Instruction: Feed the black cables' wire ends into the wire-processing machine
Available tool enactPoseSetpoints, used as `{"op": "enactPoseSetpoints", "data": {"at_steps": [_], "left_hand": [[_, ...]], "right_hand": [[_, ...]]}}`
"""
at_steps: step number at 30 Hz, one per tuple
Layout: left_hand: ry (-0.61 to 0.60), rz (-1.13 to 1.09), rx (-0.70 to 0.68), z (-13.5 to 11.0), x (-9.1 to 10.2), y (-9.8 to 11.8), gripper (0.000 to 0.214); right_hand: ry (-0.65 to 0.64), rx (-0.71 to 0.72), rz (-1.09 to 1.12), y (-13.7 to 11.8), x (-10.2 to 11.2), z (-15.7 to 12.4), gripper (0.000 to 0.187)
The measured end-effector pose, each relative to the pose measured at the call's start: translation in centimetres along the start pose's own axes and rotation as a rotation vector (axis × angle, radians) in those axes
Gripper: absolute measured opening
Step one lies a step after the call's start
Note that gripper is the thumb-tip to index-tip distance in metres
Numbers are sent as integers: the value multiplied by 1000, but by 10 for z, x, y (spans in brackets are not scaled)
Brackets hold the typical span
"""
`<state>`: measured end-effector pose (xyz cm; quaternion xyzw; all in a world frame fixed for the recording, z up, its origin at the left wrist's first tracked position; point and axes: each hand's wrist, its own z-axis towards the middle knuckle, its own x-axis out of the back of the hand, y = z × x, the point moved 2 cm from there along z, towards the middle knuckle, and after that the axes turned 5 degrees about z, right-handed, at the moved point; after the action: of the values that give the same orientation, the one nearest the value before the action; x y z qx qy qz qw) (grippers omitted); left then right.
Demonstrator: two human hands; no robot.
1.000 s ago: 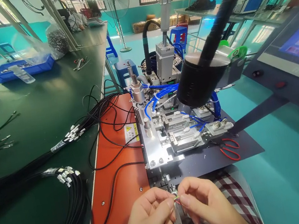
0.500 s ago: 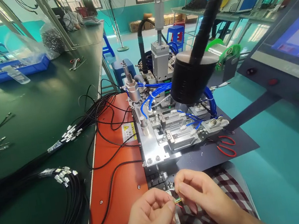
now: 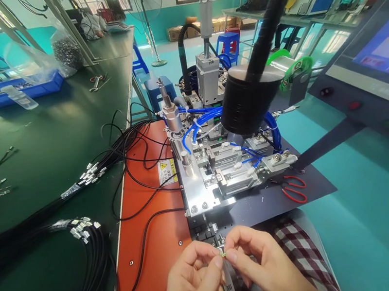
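While both hands meet just in front of the metal fixture point(image 3: 217, 176), left hand point(image 3: 194, 283) and right hand point(image 3: 261, 263) pinch a short wire end point(image 3: 222, 255) between closed fingertips, its axis running hand to hand; red scissors point(image 3: 293, 189) lie right of the fixture.

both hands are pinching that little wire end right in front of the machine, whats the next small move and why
Probably ease the wire end forward into the machine's front fixture. Left hand and right hand pinch it together at the fingertips, just short of the fixture and roughly in line with it.
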<state>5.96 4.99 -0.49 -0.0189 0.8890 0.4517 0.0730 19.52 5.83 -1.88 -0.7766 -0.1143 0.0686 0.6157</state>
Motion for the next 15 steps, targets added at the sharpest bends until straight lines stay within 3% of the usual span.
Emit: {"op": "enactPoseSetpoints", "data": {"at_steps": [3,5,10,12,15], "left_hand": [[35,27,6,-3,0,2,35],[50,48,-1,-4,-1,3,40],[9,12,40,-2,1,3,47],[1,1,53,0,2,1,44],[-2,-10,48,1,2,-1,42]], "right_hand": [[40,292,-264,-6,2,-3,16],[25,336,-294,-9,4,-2,16],[-38,-87,158,-1,7,3,22],[-19,-146,250,-1,7,3,25],[8,-137,208,-5,6,2,25]]}}
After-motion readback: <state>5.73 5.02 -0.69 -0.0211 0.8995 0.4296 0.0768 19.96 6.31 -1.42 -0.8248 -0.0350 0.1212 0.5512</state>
